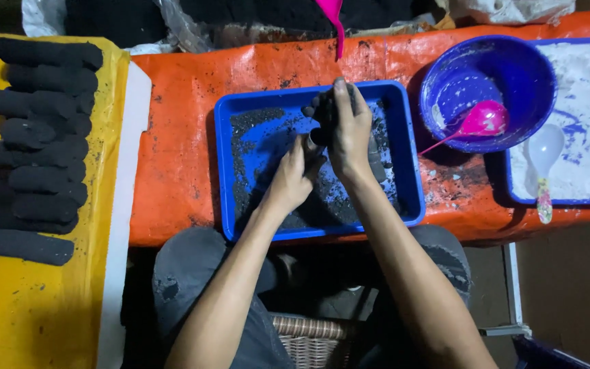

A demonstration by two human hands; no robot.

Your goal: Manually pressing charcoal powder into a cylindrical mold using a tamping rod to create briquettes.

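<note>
Orange tarpaulin [172, 137] covers the table, dusted with black crumbs, and the person sits close against its near edge, knees in dark trousers below it. Both hands meet over a blue rectangular tray [240, 109] that lies flat on the tarpaulin, its floor scattered with black powder.

The right hand [349, 133] closes its grip around a dark cylindrical mould [317, 137], fingers wrapped over the top and blackened with powder. A lump of black material [314, 106] shows at the far end of that grip, just past the fingertips. The left hand [293, 179] comes up from below and shuts its grip on the near end of the same mould, thumb side pressed against it. The two hands touch each other around it, so how much of the mould lies between them cannot be told.

Well to the left of the grip, a yellow sheet [49, 294] carries rows of finished black cylinders [35, 150], lying side by side and partly stacked. To the right of the grip stands a round blue bowl [534, 75] smeared with white powder, a pink spoon [479, 123] resting in it with its handle over the rim. Further right, a second blue tray [534, 198] holds white powder and a pale spoon [544, 154]. Beyond the grip, at the far edge of the table, bags of black material [254, 17] sit with a pink scoop [332, 14] stuck among them. Below the grip, between the knees, a woven basket [308, 338] shows.
</note>
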